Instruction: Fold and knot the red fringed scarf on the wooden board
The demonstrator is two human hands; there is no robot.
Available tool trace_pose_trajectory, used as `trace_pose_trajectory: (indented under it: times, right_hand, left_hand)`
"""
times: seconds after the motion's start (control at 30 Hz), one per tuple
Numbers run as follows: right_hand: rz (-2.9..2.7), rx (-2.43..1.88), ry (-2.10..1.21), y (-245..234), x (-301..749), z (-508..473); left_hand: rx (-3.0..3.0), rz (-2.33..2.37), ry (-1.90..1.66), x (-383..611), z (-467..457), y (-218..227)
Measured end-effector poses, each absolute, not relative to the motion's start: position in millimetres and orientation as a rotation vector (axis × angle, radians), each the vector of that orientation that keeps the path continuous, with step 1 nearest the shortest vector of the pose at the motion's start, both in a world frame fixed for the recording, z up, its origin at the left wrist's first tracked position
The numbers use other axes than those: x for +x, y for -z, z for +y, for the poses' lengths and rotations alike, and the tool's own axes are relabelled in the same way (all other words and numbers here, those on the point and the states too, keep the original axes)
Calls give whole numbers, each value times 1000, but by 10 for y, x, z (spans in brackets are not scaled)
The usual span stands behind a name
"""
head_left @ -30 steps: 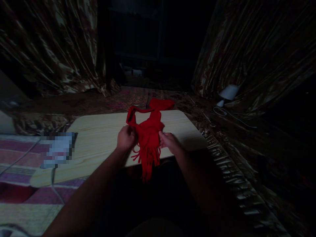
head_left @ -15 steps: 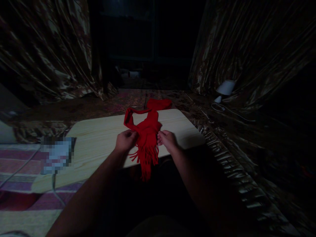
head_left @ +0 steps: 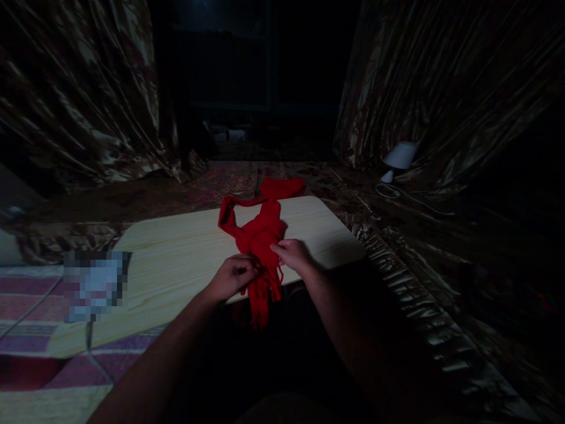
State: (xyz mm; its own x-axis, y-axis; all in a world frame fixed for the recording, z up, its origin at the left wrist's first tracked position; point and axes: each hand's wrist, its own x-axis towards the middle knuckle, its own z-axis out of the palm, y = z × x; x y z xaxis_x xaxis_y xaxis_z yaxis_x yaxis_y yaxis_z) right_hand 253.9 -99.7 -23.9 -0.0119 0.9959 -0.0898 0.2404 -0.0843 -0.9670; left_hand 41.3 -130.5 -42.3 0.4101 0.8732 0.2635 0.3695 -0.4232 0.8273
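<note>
A red scarf (head_left: 261, 229) with a fringed end lies bunched across a pale wood-grained board (head_left: 185, 247). Its fringe hangs over the board's near edge, while its far part loops back past the far edge. My left hand (head_left: 233, 277) is closed at the scarf's left side just above the fringe, fingers curled and tips on the cloth. On the opposite side, my right hand (head_left: 293, 256) pinches the scarf's right edge between thumb and fingers. The dim light hides the exact contact of the fingertips.
A pixelated light-coloured object (head_left: 97, 285) with a cord sits at the board's left end, over a striped cloth (head_left: 39, 294). A small white lamp (head_left: 401, 156) with a loose cable stands back right. Patterned curtains (head_left: 88, 88) hang on both sides.
My left hand has moved toward me and slightly right, down to the fringe. My right hand has shifted slightly left onto the scarf's edge. The scarf lies nearly as before.
</note>
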Motion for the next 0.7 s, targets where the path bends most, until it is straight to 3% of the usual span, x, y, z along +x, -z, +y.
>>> trace_pose_trajectory:
  times: [0.13, 0.23, 0.33, 0.47, 0.6, 0.7]
  right_hand:
    - [-1375, -1499, -1151, 208, 2521, -1010]
    - [-1451, -1526, -1122, 187, 2503, -1021]
    - [-1594, -1577, -1021, 133, 2479, -1056]
    - [-1777, -1635, -937, 90, 2460, -1089]
    - [-1861, -1463, -1204, 161, 2479, -1042]
    - [-1972, -1470, -1099, 180, 2467, -1013]
  left_hand:
    - [1602, 1341, -1091, 422, -1219, 435]
    - [1919, 1429, -1293, 431, -965, 398]
    - [2317, 1393, -1127, 452, -689, 404]
    - [2383, 1471, -797, 468, -456, 545]
    - [2313, 1458, -764, 414, -365, 638]
    - [2243, 1400, -774, 367, -329, 633]
